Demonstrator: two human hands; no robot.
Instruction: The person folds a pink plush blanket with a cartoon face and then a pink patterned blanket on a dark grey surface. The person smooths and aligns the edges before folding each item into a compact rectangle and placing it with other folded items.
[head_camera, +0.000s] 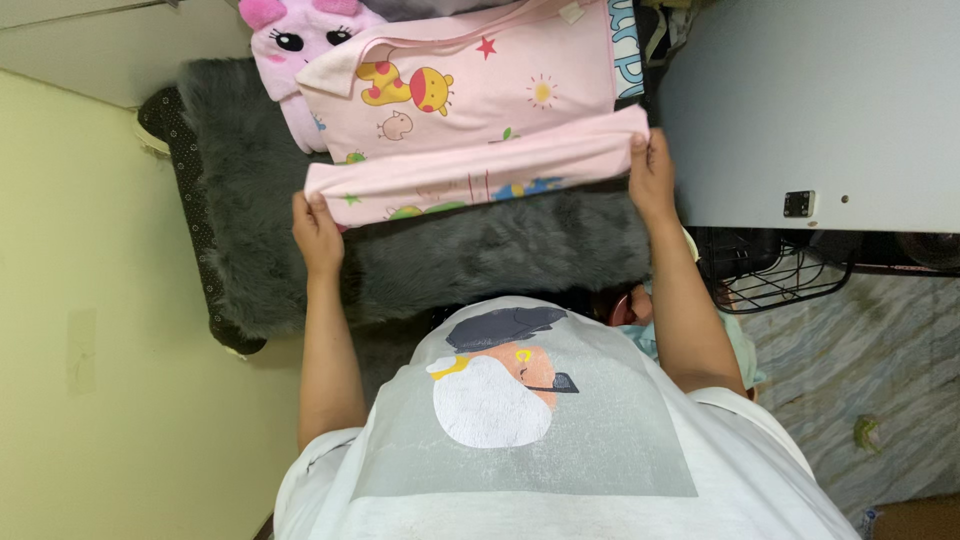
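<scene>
We judge the pink cartoon-printed cotton cloth (470, 130), spread over the grey furry rug (420, 250), light, limp and non-slippery. Our left hand (318, 232) and right hand (650, 175) pinch its folded near edge at opposite ends.

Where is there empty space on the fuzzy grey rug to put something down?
The grey rug is bare between the folded pink cloth and the person's shirt, and left of the left hand. Toward the pink plush toy it is crowded.
</scene>
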